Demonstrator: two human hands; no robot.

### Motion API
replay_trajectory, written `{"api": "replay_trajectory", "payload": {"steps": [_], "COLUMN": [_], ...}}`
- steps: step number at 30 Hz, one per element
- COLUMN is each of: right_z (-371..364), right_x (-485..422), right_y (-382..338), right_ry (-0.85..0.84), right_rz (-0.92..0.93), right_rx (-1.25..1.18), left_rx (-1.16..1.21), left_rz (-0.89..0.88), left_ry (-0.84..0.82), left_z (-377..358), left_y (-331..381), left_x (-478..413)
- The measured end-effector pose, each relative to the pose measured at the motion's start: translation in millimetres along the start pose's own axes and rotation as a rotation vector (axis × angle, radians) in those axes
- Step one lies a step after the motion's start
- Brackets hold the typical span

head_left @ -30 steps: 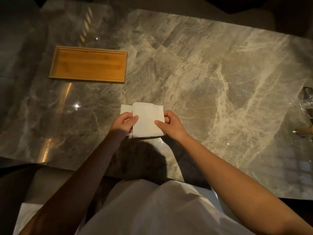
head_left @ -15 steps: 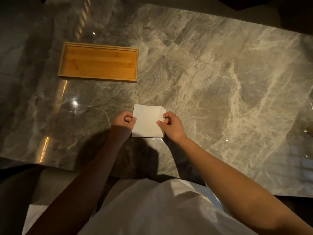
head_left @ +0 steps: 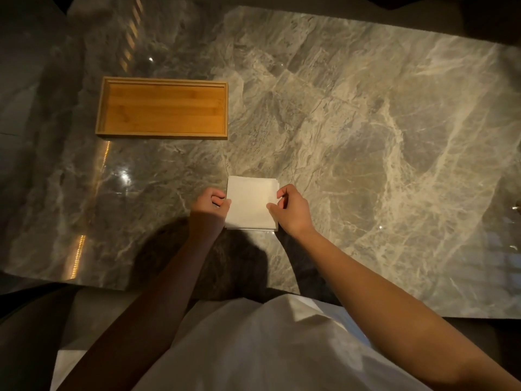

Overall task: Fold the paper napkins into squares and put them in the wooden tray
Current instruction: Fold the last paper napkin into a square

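Note:
A small stack of white paper napkins point(head_left: 249, 201), folded to a square, lies on the grey marble table point(head_left: 352, 136) near its front edge. My left hand point(head_left: 210, 204) pinches the stack's left edge, thumb on top. My right hand point(head_left: 290, 208) pinches the right edge the same way. Layer edges show slightly offset at the stack's right side. The wooden tray point(head_left: 162, 134) sits at the far left of the napkins, long side toward me, with nothing inside it.
Shadow from my head and arms falls on the table in front of the napkins. A bit of glassware point(head_left: 517, 207) peeks in at the right edge. My white shirt fills the bottom of the view.
The napkin that stuck out to the left a second ago is now squared up with the stack. Both hands stay on its sides. The view has shifted left.

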State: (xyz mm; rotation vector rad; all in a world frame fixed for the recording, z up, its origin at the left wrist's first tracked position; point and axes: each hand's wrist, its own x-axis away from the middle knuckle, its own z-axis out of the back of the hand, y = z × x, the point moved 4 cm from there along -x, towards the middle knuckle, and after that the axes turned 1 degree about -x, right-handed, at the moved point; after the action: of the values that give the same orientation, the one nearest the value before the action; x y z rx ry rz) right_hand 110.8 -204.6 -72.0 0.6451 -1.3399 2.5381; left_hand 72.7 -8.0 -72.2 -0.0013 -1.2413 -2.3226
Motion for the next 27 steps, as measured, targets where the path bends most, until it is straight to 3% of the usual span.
{"api": "replay_trajectory", "payload": {"steps": [8,13,16,27], "right_z": [2.2,1.4,1.8,0.4], "right_x": [-5.2,-6.9,-7.3,-9.7], "right_y": [-0.9,-0.1,1.1,2.3], "right_ry": [-0.017,-0.019,-0.019,-0.026], "right_rz": [-0.003,-0.007,-0.006,-0.017], "right_rx": [0.059,0.086,0.08,0.1], "left_rx": [-0.18,-0.166,-0.168,0.101], "left_rz": [-0.094,0.18,0.246,0.424], "left_ry": [0.03,-0.178,-0.301,-0.359], "left_z": [4.9,-1.7,-9.4,-4.2], "left_y": [14.5,14.2,18.2,20.1], "left_x": [7.0,-0.4,-4.0,-2.8]}}
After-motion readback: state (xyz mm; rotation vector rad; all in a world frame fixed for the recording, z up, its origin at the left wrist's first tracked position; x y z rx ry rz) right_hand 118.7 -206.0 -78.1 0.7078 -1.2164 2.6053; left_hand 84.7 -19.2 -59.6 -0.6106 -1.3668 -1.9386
